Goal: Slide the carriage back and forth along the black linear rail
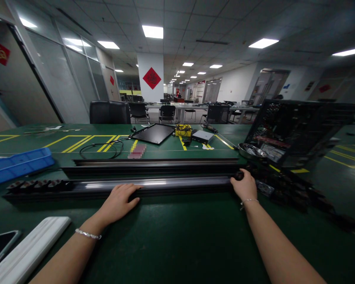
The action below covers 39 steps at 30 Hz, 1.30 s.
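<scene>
White padded strip [29, 250] at lower left on green counter [177, 244]. Left hand [118, 201] lies on long black metal extrusion [177, 184], fingers [133, 193] released, extended over its near edge. Right hand [244, 186] at extrusion's right end, fingers [238, 176] clenched, grasping it. Wide hand spacing seems best for steadying long bar. Second black extrusion [154, 167] lies parallel just behind. Steel bowl [251, 150] and open computer case [298, 130] stand beyond right hand.
</scene>
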Tool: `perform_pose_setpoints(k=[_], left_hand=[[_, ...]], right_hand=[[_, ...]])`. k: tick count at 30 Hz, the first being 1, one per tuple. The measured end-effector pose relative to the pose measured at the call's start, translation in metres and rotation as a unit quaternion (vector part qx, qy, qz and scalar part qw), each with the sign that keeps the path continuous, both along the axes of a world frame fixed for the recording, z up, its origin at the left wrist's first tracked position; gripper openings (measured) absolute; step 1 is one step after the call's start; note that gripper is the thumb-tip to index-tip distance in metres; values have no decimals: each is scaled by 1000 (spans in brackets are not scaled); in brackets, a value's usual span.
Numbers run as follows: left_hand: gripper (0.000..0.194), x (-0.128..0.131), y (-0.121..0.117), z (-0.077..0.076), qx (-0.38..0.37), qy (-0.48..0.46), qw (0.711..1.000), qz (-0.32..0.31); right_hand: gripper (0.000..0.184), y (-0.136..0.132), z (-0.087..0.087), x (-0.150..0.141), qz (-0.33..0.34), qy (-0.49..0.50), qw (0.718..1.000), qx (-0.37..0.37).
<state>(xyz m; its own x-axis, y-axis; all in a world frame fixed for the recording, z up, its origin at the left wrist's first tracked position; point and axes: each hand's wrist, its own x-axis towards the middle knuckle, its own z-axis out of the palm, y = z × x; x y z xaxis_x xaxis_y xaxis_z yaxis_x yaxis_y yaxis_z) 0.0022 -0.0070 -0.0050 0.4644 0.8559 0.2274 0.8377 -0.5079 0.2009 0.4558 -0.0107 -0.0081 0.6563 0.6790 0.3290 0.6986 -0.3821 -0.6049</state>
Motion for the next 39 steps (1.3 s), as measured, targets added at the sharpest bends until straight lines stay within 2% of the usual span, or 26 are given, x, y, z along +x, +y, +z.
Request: perform_pose_setpoints(k=[39], left_hand=[[41, 0, 0, 0, 9, 2, 1000, 3]], right_hand=[[50, 0, -4, 5, -7, -11, 999, 39]])
